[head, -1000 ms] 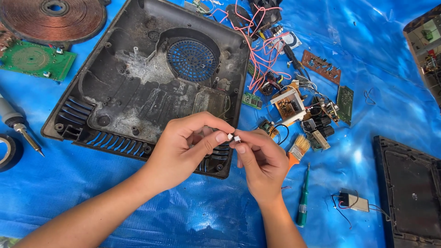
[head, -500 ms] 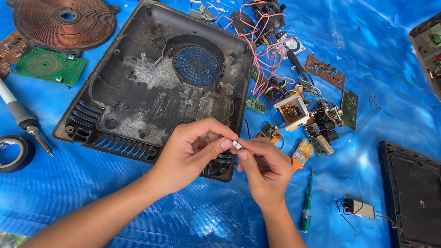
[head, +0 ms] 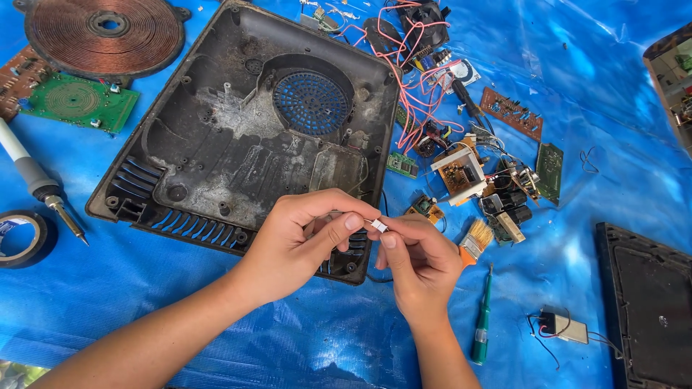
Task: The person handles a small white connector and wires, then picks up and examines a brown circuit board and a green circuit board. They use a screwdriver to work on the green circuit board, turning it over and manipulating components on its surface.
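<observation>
Head view: left hand [head: 299, 241] and right hand [head: 418, 263] meet over the near edge of the black housing [head: 245, 137], both grips pinching a small white part [head: 378, 225]. Green screwdriver [head: 481, 328] lies right of the housing, beyond the right hand.

A small part [head: 377, 225] is pinched between the left hand [head: 299, 241] and right hand [head: 418, 263], over the near edge of the casing [head: 252, 137]. The coil [head: 104, 32] lies behind left, the soldering iron [head: 40, 184] left, the brush [head: 473, 241] and screwdriver [head: 481, 324] right
</observation>
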